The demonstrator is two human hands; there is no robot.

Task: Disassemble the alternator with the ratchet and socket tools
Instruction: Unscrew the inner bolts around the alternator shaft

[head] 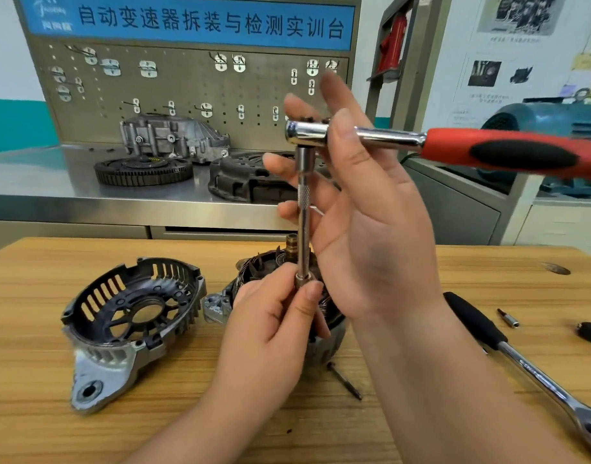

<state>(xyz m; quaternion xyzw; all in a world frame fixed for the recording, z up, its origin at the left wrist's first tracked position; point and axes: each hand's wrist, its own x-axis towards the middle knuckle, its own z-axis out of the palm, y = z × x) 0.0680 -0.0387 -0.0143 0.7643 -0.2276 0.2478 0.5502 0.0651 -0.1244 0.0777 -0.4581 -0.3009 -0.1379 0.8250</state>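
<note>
Aluminium end housing (130,316), already off, lies lower left on wooden table (36,413). Centre: left hand (270,319) pinches socket (301,280) at extension (302,209) foot over alternator body (257,267). Fastener hidden, so probably socket-seating step. Right hand (364,209) clasps ratchet (388,135) head between thumb and fingers, red handle upper right. Next: seat squarely, then swing handle.

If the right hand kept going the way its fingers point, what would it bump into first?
Probably the pegboard: the right hand, holding the ratchet, points up and away toward it, though depth is unclear.
</note>
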